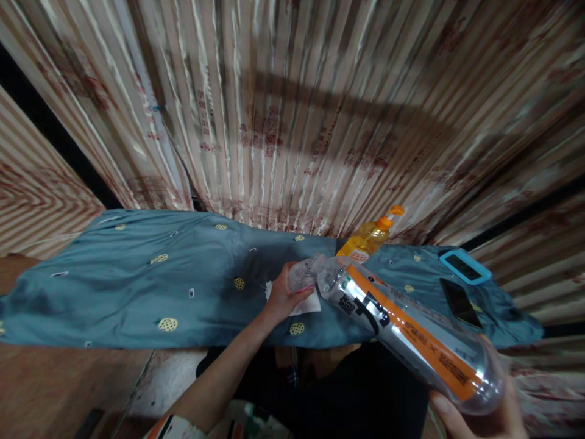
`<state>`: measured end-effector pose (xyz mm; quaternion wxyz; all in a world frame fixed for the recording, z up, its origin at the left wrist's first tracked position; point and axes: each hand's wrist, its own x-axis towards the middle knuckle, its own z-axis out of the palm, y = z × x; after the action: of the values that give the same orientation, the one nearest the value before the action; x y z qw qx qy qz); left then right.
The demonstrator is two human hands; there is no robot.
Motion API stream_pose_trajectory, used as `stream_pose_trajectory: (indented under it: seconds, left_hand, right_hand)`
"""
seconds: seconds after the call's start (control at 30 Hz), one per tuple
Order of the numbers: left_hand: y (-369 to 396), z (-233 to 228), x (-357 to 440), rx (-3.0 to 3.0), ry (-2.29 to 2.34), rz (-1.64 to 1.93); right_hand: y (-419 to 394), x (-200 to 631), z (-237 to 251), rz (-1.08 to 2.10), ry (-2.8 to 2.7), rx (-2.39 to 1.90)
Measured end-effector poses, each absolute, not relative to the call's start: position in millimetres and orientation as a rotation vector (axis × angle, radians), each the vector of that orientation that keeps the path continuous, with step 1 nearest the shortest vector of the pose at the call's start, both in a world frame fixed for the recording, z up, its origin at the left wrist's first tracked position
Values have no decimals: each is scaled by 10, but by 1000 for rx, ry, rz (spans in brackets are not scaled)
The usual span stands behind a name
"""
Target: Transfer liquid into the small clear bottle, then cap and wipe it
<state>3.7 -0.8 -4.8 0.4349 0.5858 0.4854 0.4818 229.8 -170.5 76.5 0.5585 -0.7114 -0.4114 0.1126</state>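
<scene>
My left hand is wrapped around a small clear plastic container, its exact kind hard to make out. A large clear plastic bottle with an orange and silver label slants across the right side, its neck pointing up and left. Its base rests in my right hand, fingers curled round the lower end. The bottle's mouth is at the small container; whether they touch, I cannot tell. Under my left hand lies a white sheet of paper or tissue, partly covered. Whether the bottle holds liquid is unclear.
Behind the large bottle stands an orange pump bottle. A dark phone and a blue-framed device lie at the right. Blue-green cloth with pineapples covers the narrow table, against a striped curtain.
</scene>
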Motion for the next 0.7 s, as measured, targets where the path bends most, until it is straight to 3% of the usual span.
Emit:
stream_pose_trajectory:
  seconds: [0.7]
  left_hand:
    - [-3, -110, 32, 1430, 1218, 1177]
  right_hand:
    - [-1709, 2458, 684, 214, -1076, -1662]
